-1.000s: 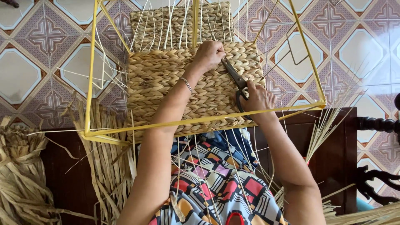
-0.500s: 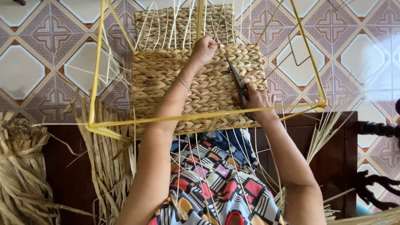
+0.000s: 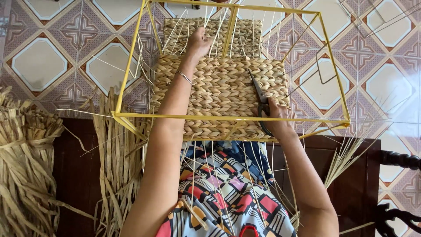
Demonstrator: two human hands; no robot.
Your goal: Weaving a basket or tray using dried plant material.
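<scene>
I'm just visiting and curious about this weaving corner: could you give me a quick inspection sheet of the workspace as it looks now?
Surface: dark wooden bench, patterned tiled floor.
Job's things: braided woven panel on a yellow wire frame; black scissors.
Clutter: dried straw bundle, loose strips.
Hands: left hand on the panel's upper edge; right hand holds the scissors.
Cables: nothing seen.
Surroundings: carved dark wood at right.
</scene>
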